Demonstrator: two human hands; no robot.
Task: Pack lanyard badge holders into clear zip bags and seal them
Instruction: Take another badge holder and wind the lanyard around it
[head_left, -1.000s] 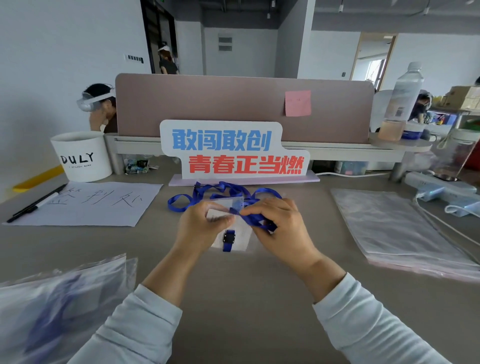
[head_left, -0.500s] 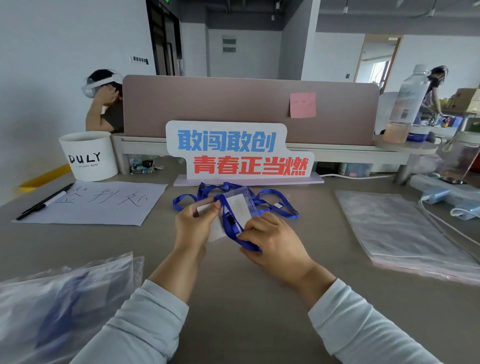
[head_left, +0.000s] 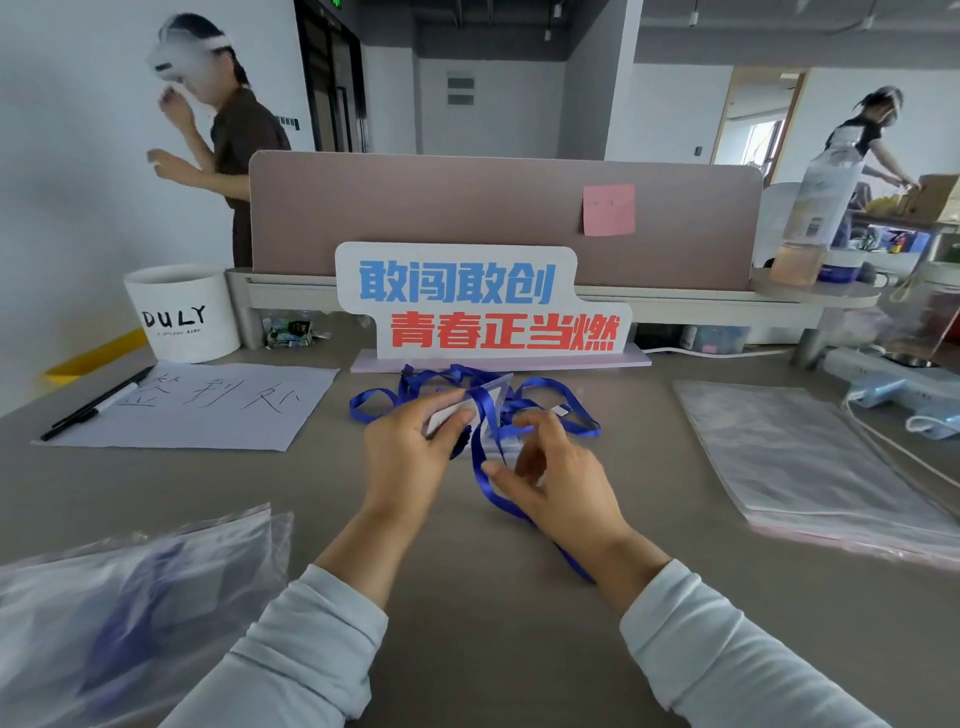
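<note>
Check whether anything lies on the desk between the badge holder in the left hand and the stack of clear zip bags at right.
Nothing visible does. Bare desk separates the badge holder, held by the left hand, from the zip bag stack; only its own lanyard trails that way.

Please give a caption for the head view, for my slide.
Left hand holds a badge holder over the desk; its blue lanyard trails under the right hand.

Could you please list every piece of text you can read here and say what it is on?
"DULY": white round cup; the small line beneath is unreadable.
"敢闯敢创" in blue, "青春正当燃" in red: white cut-out desk sign.
"签到处", handwritten: white paper sheet.
Too blurred to read: pink sticky note, label of clear plastic bottle.
</note>
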